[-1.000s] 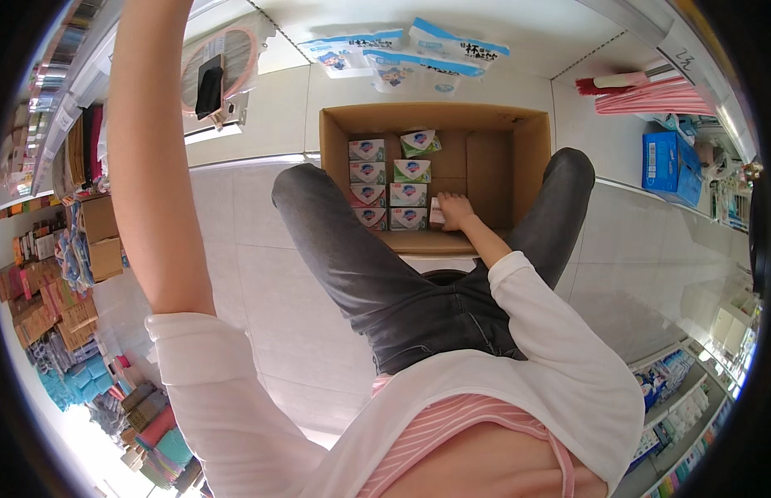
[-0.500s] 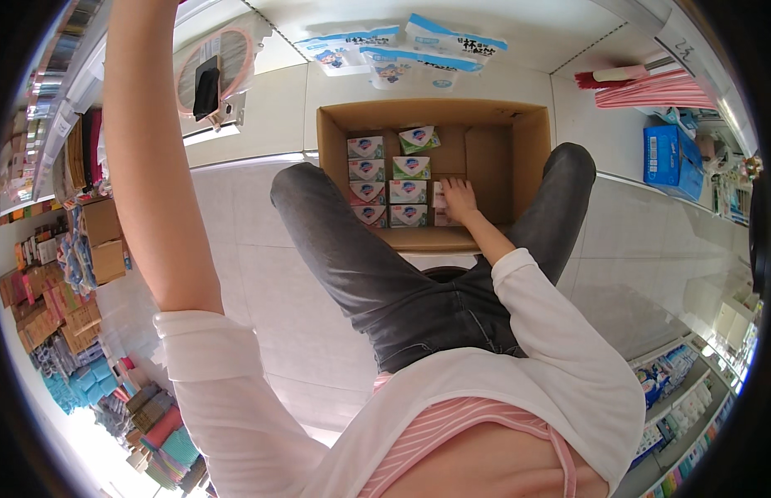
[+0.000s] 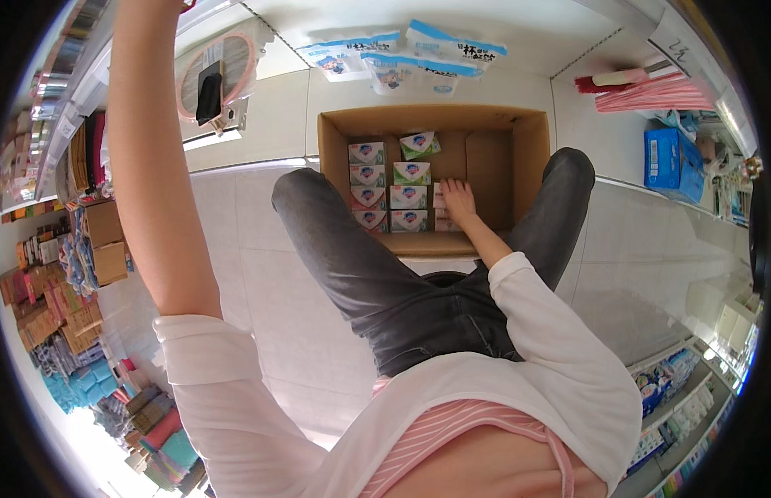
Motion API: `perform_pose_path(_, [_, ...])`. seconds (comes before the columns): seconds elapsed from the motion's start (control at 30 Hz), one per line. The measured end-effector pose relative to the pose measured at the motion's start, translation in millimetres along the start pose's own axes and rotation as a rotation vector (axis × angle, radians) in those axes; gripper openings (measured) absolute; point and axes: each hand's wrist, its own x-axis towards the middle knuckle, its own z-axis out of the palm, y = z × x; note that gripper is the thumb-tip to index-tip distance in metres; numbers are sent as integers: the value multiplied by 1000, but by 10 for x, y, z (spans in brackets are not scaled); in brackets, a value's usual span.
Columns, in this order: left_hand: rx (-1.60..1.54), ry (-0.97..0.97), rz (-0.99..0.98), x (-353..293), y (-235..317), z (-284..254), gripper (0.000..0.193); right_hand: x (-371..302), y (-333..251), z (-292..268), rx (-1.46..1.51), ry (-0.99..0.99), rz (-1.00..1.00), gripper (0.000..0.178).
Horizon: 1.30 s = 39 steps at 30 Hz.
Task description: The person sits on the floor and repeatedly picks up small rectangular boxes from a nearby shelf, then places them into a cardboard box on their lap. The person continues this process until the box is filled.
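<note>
An open brown cardboard box [image 3: 531,141] stands between my knees. In its left half are small soap boxes in rows, some with green panels like the tilted one [image 3: 419,145] at the back, others pinkish like the one [image 3: 368,198] at the left. My right hand [image 3: 458,202] reaches into the carton, its fingers bent over a pale pink soap box [image 3: 439,195] in the right-hand column. Another pinkish box [image 3: 445,221] sits just in front of it, partly covered by the hand. My left forearm [image 3: 157,166] stretches up past the upper edge, so that hand is out of sight.
Blue-and-white plastic packets [image 3: 419,70] lie on the white shelf behind the carton. At the left is a round pink-rimmed mirror [image 3: 189,87] with a black item on it. A blue box [image 3: 674,164] and red-and-white striped goods [image 3: 651,93] are at right. Stocked shelves line both sides.
The view has shifted slightly. My right hand stays on the same pink soap box, and my left arm is still raised, with little other difference.
</note>
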Motion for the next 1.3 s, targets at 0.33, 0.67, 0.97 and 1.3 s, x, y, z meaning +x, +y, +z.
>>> perform_pose_path(0.33, [136,50,25,238,-402,-2,88,12,6,112,14,-34,3,61])
perform_pose_path(0.67, [106,106,156,230,-438,-76,87,279,-151,-1430,980,-786,-240,51])
perform_pose_path(0.97, [-105,79,58,184,-238,-138,74,-202,-62,-5358,999,623,-733,46])
perform_pose_path(1.3, [68,-60,-86,170,-200,-221,64,370,-117,-5831,535,698,-349,64])
